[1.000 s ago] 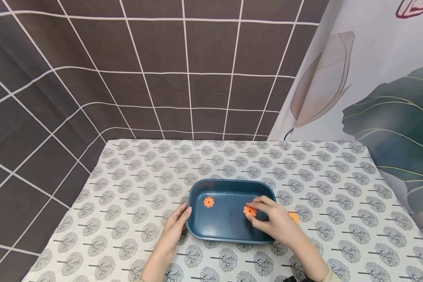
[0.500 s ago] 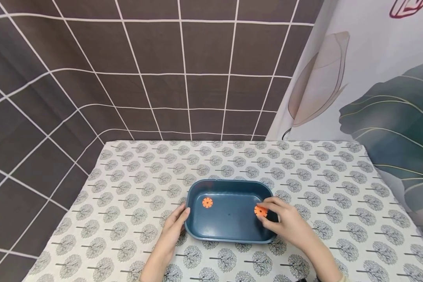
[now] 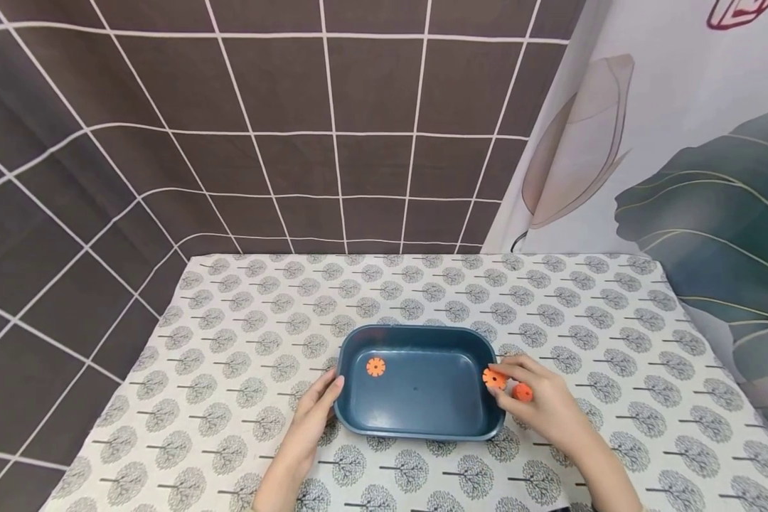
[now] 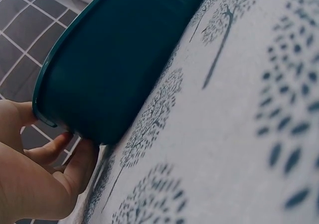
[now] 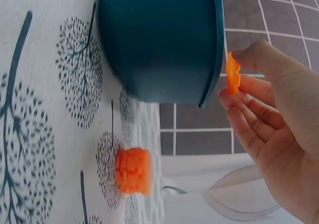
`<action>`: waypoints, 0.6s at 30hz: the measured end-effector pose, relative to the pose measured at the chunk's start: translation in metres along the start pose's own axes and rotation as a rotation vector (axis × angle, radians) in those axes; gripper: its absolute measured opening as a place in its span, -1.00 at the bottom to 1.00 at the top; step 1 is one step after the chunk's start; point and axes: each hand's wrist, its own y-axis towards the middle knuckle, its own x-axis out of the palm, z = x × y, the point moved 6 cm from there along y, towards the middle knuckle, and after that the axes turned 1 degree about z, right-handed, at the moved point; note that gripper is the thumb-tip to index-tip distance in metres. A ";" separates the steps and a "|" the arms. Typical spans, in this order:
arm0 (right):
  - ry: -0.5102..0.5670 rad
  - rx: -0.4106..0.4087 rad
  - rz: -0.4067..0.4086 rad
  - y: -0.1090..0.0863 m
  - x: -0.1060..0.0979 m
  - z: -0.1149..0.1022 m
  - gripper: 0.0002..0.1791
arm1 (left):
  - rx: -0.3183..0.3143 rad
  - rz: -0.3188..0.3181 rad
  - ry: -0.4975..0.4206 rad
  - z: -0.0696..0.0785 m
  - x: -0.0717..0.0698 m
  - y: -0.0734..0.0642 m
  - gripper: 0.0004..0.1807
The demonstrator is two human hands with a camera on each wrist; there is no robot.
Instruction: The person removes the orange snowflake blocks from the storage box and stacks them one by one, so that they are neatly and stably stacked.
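Observation:
A dark blue plastic basin (image 3: 416,409) sits on the table, with one orange notched disc (image 3: 375,361) lying inside toward its back left. My left hand (image 3: 312,411) grips the basin's left end, thumb at the rim and fingers against the outer wall. Between thumb and fingertips, my right hand (image 3: 544,395) pinches another orange notched disc (image 5: 232,74), held at the height of the right rim and just outside it. Below that hand, a short stack of orange discs (image 5: 133,170) stands on the cloth to the right of the basin, partly hidden by the hand in the head view.
A white cloth (image 3: 281,299) printed with grey trees covers the table. Dark tile-patterned curtain (image 3: 384,92) hangs behind and at the left. At the right hangs a pale curtain (image 3: 665,156) with leaf shapes.
My right hand has carried the pinched disc rightward, from over the basin's interior to its right rim. The stack shows beside the hand again. My left hand keeps its grip on the basin.

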 end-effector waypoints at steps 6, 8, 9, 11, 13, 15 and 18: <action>0.003 0.027 0.015 -0.007 -0.008 0.008 -0.58 | 0.005 0.002 -0.007 0.000 0.000 0.000 -0.26; -0.003 0.033 0.018 -0.010 -0.009 0.011 -0.58 | 0.007 0.000 -0.006 0.001 0.000 -0.001 -0.26; -0.007 0.033 0.021 -0.012 -0.010 0.011 -0.57 | 0.009 0.000 -0.004 0.001 0.000 -0.001 -0.26; -0.011 0.034 0.027 -0.014 -0.011 0.013 -0.57 | 0.008 0.001 0.002 0.002 0.000 -0.002 -0.25; -0.021 0.036 0.034 -0.016 -0.011 0.015 -0.58 | 0.007 0.004 0.001 0.003 0.000 -0.003 -0.26; -0.027 0.040 0.037 -0.018 -0.011 0.017 -0.59 | 0.009 0.006 -0.003 0.004 0.001 -0.003 -0.26; -0.047 0.048 0.038 -0.021 -0.012 0.020 -0.60 | 0.011 0.007 -0.009 0.005 0.001 -0.003 -0.28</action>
